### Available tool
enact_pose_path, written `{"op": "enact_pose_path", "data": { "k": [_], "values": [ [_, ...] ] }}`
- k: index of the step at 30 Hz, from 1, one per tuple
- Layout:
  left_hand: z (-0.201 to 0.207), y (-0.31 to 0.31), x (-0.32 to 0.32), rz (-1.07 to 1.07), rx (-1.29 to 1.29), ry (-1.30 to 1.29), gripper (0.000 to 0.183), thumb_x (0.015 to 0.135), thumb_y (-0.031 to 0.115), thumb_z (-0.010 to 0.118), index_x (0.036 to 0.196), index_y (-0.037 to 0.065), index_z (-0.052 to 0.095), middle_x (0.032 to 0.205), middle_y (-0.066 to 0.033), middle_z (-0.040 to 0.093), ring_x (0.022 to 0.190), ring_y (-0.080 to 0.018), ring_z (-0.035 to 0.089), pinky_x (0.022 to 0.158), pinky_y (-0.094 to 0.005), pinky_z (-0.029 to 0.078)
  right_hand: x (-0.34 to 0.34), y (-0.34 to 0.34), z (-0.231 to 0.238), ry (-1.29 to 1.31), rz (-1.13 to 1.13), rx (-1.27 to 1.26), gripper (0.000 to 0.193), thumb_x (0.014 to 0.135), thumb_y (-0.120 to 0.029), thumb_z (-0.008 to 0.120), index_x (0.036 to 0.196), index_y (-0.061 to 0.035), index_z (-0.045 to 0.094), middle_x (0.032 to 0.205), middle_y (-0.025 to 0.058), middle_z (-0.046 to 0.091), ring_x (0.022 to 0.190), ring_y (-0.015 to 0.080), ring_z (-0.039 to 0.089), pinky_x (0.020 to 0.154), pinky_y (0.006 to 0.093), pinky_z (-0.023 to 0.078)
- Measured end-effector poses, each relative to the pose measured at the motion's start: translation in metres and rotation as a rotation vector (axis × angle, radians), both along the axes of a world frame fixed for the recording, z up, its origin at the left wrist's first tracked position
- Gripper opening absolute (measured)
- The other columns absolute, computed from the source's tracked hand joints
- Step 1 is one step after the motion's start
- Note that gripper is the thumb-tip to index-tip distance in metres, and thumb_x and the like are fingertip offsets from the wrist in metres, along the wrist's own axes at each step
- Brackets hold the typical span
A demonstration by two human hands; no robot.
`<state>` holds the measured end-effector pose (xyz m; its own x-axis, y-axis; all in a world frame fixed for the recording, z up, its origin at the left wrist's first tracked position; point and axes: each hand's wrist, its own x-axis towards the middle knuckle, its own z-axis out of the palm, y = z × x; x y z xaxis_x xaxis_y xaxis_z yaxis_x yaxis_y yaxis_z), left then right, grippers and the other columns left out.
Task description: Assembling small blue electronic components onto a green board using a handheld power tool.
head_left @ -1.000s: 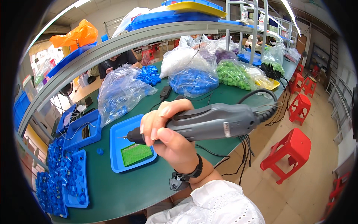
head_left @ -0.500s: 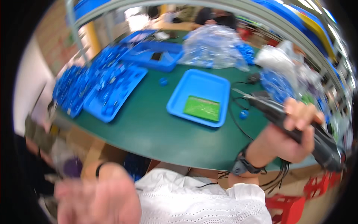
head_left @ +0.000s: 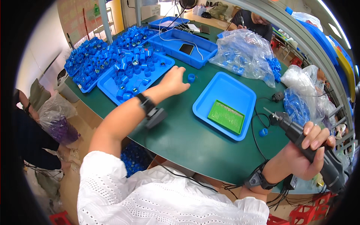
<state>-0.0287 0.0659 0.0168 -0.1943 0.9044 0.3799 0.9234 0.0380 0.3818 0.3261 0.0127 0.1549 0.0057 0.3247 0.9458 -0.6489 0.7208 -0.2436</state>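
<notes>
My left hand [head_left: 174,80] reaches out over the green table, fingers apart and nothing seen in them. Just right of its fingertips stands a small blue cup-shaped cap [head_left: 191,78], apart from the hand. My right hand [head_left: 308,150] is wrapped round a black electric screwdriver [head_left: 290,129], its thin bit pointing up and left. Between the hands lies a light-blue tray [head_left: 221,87] holding a green rectangular grid holder [head_left: 227,117] with rows of tiny pale parts. Another blue cap [head_left: 263,132] rests on the table near the screwdriver.
Heaps of blue caps [head_left: 88,58] and a loaded blue tray [head_left: 107,90] lie at the left. A blue bin [head_left: 176,50] holds a phone. Clear bags [head_left: 243,52] stand at the back and right; a black cable [head_left: 255,125] crosses the table. A co-worker [head_left: 258,26] sits opposite.
My left hand has gone from low by my body up and forward onto the table. The right hand keeps its hold on the screwdriver. The view has shifted.
</notes>
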Motion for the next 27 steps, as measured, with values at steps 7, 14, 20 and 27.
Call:
{"op": "enact_pose_path", "data": {
  "k": [7, 14, 20, 27],
  "values": [
    [-0.046, 0.060, -0.014, 0.084, -0.057, -0.295, 0.036, 0.064, 0.028, 0.074, 0.085, 0.000, 0.064, 0.077, -0.0143, 0.056, 0.074, -0.0274, 0.058, 0.067, -0.0351, 0.046, -0.007, 0.005, -0.020, -0.028, -0.109, -0.068, 0.029, 0.077, -0.009, 0.048, 0.105, -0.0030, 0.045, 0.070, 0.0058, 0.045, 0.054, 0.0133, 0.044, 0.064, 0.0324, 0.036],
    [0.005, -0.020, 0.044, -0.467, 0.250, -0.243, 0.029, 0.065, 0.016, 0.073, 0.087, 0.001, 0.062, 0.077, -0.0102, 0.058, 0.067, -0.0224, 0.054, 0.062, -0.0315, 0.044, -0.008, 0.035, -0.039, -0.129, -0.044, -0.206, 0.032, 0.074, -0.005, 0.052, 0.106, -0.0024, 0.046, 0.070, 0.0070, 0.049, 0.055, 0.0165, 0.047, 0.065, 0.0353, 0.040],
    [-0.002, -0.060, 0.120, -0.961, 0.054, -0.193, 0.031, 0.062, 0.021, 0.075, 0.087, 0.007, 0.063, 0.098, -0.0085, 0.052, 0.099, -0.0302, 0.045, 0.085, -0.0418, 0.036, -0.027, 0.073, -0.071, -0.307, 0.049, -0.449, 0.027, 0.072, -0.003, 0.052, 0.098, 0.0029, 0.045, 0.064, 0.0086, 0.050, 0.053, 0.0168, 0.050, 0.057, 0.0304, 0.043],
    [-0.031, -0.050, 0.131, -0.946, -0.025, -0.187, 0.032, 0.061, 0.022, 0.076, 0.086, 0.007, 0.063, 0.107, -0.0114, 0.048, 0.110, -0.0356, 0.037, 0.093, -0.0496, 0.030, -0.023, 0.087, -0.097, -0.390, 0.071, -0.532, 0.024, 0.072, 0.000, 0.054, 0.094, 0.0034, 0.047, 0.068, 0.0080, 0.051, 0.053, 0.0142, 0.052, 0.050, 0.0254, 0.043]
  ]
}}
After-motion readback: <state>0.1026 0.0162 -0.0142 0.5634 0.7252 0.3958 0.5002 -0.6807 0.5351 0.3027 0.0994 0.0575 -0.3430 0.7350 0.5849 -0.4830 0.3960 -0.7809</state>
